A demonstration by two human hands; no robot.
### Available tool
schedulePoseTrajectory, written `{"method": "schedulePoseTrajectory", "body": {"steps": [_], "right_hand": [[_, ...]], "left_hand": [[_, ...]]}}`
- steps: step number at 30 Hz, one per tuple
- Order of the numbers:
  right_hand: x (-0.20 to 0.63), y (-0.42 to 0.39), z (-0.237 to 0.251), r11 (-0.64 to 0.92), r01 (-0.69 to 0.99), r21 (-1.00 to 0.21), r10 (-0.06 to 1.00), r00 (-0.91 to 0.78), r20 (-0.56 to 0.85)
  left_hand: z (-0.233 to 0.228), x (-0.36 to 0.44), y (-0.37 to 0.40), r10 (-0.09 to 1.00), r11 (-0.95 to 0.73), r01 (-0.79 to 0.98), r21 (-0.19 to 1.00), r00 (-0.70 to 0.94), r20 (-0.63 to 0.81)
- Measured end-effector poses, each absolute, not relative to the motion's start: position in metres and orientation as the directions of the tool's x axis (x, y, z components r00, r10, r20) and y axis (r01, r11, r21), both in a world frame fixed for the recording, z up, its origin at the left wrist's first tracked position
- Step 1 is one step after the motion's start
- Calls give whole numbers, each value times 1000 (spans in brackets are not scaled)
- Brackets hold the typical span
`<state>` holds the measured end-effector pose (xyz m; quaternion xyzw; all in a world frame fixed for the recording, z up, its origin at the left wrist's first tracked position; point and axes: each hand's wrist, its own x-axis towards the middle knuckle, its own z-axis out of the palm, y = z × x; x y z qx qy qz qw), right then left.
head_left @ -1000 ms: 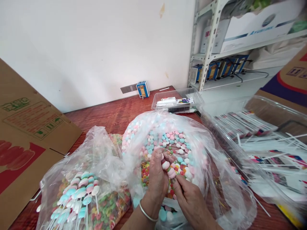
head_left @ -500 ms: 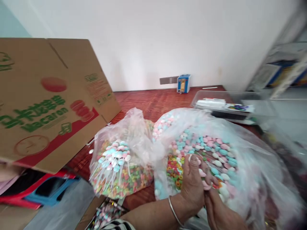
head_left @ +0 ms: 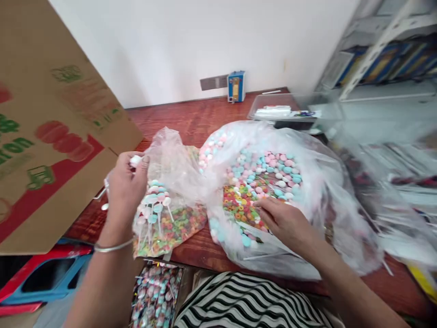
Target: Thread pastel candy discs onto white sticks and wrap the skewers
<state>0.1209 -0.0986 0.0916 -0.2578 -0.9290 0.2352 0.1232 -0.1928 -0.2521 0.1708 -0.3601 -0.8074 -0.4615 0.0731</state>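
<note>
Candy stick [head_left: 135, 160], white-headed, sits pinched between thumb and fingertips of the left hand [head_left: 124, 190], raised at the left side of the scene just above the small plastic bag [head_left: 170, 200]. Only the head shows clearly; the stick's run and its long axis cannot be told, hidden behind the fingers. Left forearm comes up from the near edge, wrist ringed by a silver bangle [head_left: 112, 247], back of the hand toward the camera, fingers curled shut on the candy. Small bag lies on the red-brown wooden table [head_left: 191, 120], holding a bundle of pastel lollipops [head_left: 155, 202] whose sticks fan toward the near side, heads toward the far side, over coloured ring candies. Right hand [head_left: 285, 223] reaches into the large plastic bag [head_left: 273, 191] to the right, palm down, fingers extended flat over the coloured rings and pastel discs; whether it grips anything cannot be told. Printed cardboard box [head_left: 51, 136] leans at far left. Clear tray [head_left: 283, 111] stands at the far right of the table, metal shelving [head_left: 375, 50] beyond it.
</note>
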Motion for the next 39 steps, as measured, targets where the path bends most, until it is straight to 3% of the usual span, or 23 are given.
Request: {"method": "schedulePoseTrajectory", "body": {"steps": [2,5,10,13,16,19,21,23,25,27,29,31,33,35,37,39], "right_hand": [[146,-100,77,748,545,-379,584,-812,-15],[162,-117,52,751,585,-307,603,-797,-43],[155,-137,28,746,602,-285,639,-767,51],[157,-136,26,705,596,-384,671,-736,90],[162,-135,30,678,557,-480,694,-700,169],[163,-140,38,687,498,-529,697,-658,285],[161,-146,45,703,472,-531,686,-646,334],[159,-151,50,716,463,-522,676,-645,355],[161,-157,53,719,453,-527,675,-636,374],[166,-162,56,696,448,-562,706,-572,418],[173,-169,60,615,432,-660,778,-467,419],[176,-174,64,421,351,-836,868,-423,260],[174,-177,67,94,179,-979,890,-456,2],[168,-173,67,-209,-28,-977,876,-449,-174],[165,-163,65,-327,-191,-925,896,-374,-240],[170,-149,61,-293,-242,-925,935,-274,-224]], "left_hand": [[150,-226,-256,558,560,723,404,-690,460],[112,-245,-262,652,670,727,148,-672,351],[105,-239,-273,679,693,719,-47,-630,377],[127,-215,-278,650,648,762,0,-553,521],[133,-163,-277,582,501,810,303,-575,575],[112,-95,-263,796,232,665,710,-549,254],[92,-53,-248,902,168,452,876,-429,48],[74,-23,-231,928,154,172,973,-362,-83],[64,-7,-219,925,151,-54,987,-344,-161],[60,-3,-215,915,124,-163,979,-362,-176],[61,-6,-217,898,34,-85,996,-434,-68],[63,-8,-222,870,-126,179,976,-452,195],[64,-4,-227,832,-363,445,819,-242,500],[64,5,-229,762,-589,535,606,116,637],[64,14,-228,699,-704,533,469,405,590],[63,15,-221,681,-727,562,394,518,518]]}}
